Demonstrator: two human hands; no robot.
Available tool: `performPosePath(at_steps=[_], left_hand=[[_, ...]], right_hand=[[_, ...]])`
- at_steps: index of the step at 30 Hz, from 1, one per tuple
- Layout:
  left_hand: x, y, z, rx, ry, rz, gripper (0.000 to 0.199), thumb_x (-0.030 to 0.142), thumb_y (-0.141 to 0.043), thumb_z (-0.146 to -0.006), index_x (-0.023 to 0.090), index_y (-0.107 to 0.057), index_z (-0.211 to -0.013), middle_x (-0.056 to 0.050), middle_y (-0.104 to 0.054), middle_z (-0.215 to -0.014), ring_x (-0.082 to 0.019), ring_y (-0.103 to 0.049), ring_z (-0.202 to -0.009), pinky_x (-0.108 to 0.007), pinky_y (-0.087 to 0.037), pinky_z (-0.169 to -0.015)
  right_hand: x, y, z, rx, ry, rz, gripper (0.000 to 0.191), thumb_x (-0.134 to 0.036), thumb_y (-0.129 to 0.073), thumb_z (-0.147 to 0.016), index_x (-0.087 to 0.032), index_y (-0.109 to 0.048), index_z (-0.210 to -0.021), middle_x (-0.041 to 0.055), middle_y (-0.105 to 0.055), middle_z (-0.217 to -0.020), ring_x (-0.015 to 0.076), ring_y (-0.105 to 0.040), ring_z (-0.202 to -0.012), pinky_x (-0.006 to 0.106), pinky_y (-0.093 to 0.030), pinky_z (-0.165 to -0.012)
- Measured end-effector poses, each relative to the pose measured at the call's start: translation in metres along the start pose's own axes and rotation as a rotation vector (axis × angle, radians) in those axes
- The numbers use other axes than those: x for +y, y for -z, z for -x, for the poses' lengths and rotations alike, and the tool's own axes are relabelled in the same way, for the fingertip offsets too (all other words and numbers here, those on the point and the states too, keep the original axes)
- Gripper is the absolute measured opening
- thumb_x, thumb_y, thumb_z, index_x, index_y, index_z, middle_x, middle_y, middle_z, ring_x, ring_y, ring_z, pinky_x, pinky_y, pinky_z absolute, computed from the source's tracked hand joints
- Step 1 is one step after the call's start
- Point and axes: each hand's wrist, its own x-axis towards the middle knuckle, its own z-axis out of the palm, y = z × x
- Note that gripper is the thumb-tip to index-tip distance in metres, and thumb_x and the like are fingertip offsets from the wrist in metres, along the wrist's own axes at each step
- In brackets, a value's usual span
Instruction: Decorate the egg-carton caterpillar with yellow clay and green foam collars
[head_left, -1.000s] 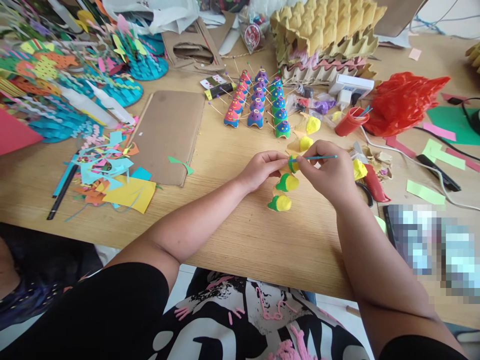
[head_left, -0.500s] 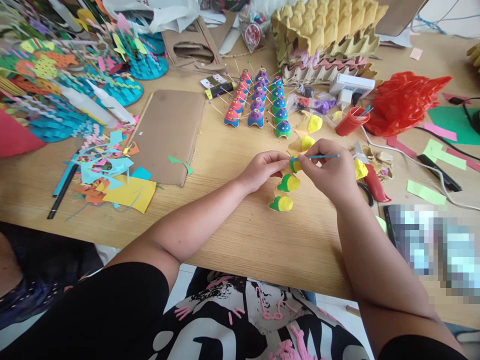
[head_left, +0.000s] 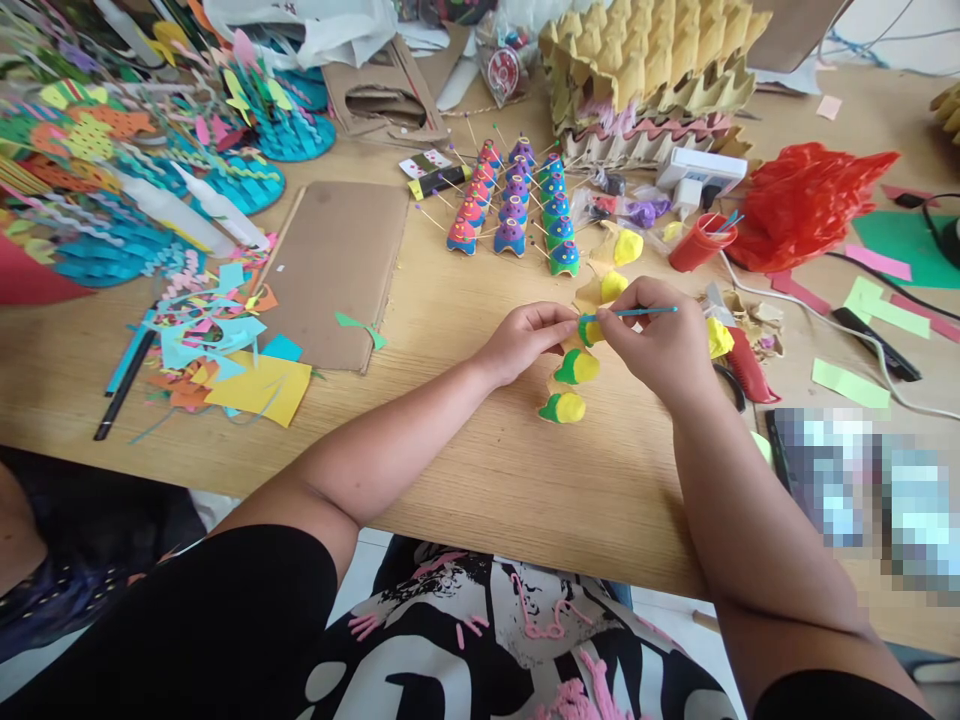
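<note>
A strip of egg-carton cups [head_left: 584,367] lies on the wooden table [head_left: 480,470]; its nearer cups carry yellow and green clay, the farther ones yellow only. My left hand [head_left: 529,340] pinches the strip's left side at the middle cup. Between the thumb and fingers of my right hand [head_left: 652,335] is a thin blue stick [head_left: 651,311], its tip touching the green clay on that same cup. Beyond my hands stand three rows of decorated cups, red [head_left: 469,210], purple [head_left: 513,211] and blue-green [head_left: 559,215], with pins sticking out.
Left of my hands lie a cardboard sheet [head_left: 334,270], paper scraps [head_left: 259,385] and glue bottles [head_left: 221,205]. Egg trays [head_left: 645,60] are stacked at the back. To the right are a red cup [head_left: 701,245], a red bag [head_left: 814,205], a white cable and a black clip-like object [head_left: 876,343].
</note>
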Motion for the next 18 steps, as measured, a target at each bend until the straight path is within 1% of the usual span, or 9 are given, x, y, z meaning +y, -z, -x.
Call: performPosePath(at_steps=[7, 12, 18], left_hand=[[0.0004, -0.0015, -0.0014, 0.051, 0.043, -0.018, 0.037, 0.046, -0.094, -0.073, 0.017, -0.078, -0.089, 0.0, -0.077, -0.085, -0.008, -0.068, -0.073, -0.02, -0.049, -0.064], [0.0015, -0.0024, -0.0002, 0.041, 0.05, -0.033, 0.035, 0.045, -0.093, -0.074, 0.017, -0.078, -0.089, 0.0, -0.077, -0.084, -0.009, -0.068, -0.074, -0.02, -0.05, -0.066], [0.0021, -0.0027, 0.0009, 0.033, 0.044, -0.058, 0.036, 0.046, -0.093, -0.074, 0.017, -0.077, -0.089, -0.001, -0.077, -0.087, -0.01, -0.069, -0.078, -0.02, -0.05, -0.066]], right_hand=[[-0.0073, 0.0053, 0.0018, -0.003, -0.064, -0.086, 0.023, -0.026, -0.074, -0.083, -0.024, -0.056, -0.07, -0.0024, -0.051, -0.061, 0.0148, -0.047, -0.062, 0.033, -0.037, -0.058], [-0.0037, 0.0037, 0.0011, -0.021, -0.087, -0.108, 0.024, -0.03, -0.076, -0.082, -0.024, -0.056, -0.069, -0.0022, -0.051, -0.061, 0.0142, -0.046, -0.062, 0.032, -0.035, -0.056], [-0.0004, 0.0022, -0.0004, -0.002, -0.082, -0.083, 0.022, -0.024, -0.074, -0.079, -0.024, -0.055, -0.068, -0.0033, -0.051, -0.06, 0.0136, -0.046, -0.061, 0.032, -0.035, -0.057]])
